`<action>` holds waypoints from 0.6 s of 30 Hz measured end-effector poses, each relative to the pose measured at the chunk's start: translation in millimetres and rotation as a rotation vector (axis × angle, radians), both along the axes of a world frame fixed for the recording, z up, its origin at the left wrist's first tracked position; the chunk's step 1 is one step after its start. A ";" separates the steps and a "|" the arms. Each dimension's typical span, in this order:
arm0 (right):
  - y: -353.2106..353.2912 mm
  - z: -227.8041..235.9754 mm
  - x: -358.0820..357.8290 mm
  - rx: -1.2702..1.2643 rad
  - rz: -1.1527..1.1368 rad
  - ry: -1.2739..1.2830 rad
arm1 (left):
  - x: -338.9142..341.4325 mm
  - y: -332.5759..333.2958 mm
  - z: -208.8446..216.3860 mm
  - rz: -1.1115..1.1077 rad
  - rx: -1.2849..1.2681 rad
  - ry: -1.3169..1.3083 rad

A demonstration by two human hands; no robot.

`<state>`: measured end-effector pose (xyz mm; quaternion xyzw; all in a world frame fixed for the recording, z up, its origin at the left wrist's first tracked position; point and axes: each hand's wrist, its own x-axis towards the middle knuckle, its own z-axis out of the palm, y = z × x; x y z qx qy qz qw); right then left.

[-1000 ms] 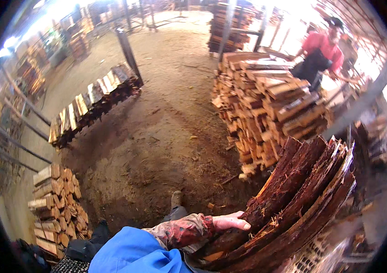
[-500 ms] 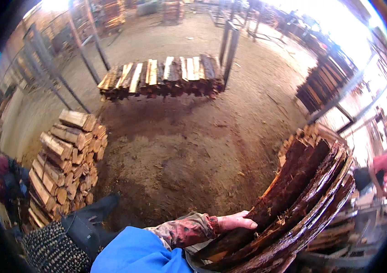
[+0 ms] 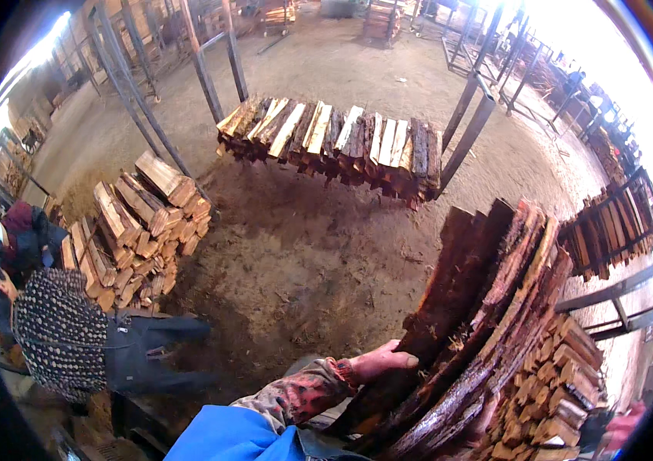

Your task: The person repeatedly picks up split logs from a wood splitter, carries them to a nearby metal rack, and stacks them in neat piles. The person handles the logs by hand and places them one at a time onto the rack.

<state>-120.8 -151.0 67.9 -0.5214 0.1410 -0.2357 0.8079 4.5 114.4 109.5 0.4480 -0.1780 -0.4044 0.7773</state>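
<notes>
A bundle of long, dark, wet bark-covered wood slabs leans tilted in front of me, its upper ends pointing up and slightly right. My left hand is closed on its left edge, thumb on top and fingers partly hidden behind the wood. Against the right side of the bundle, my right hand shows only in part; it supports the slabs, and most of its fingers are hidden. A patterned sleeve with a red cuff covers my left wrist, and blue cloth lies over the upper arm.
Ahead, split wood lies in a metal rack with upright posts. A pile of split logs stands left, another at lower right. Beside the left pile bends a person in a dotted top. A further rack of wood stands right.
My view has turned left, so the rack ahead sits farther right and the co-worker shows more fully. Both hands keep hold of the slabs, which have shifted slightly left in view.
</notes>
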 end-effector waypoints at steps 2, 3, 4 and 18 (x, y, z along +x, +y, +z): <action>1.3 -5.4 21.1 0.042 0.074 0.054 | -2.2 1.7 -22.7 0.121 0.030 0.042; -8.8 -7.9 35.4 0.004 0.114 0.021 | 8.1 0.4 -15.4 0.120 0.001 0.049; -24.1 -23.9 50.5 -0.013 0.176 -0.076 | 13.6 -0.8 -6.9 0.185 0.004 0.038; 118.3 20.1 355.5 -0.015 0.427 -0.026 | 252.9 167.8 52.7 0.366 -0.012 0.183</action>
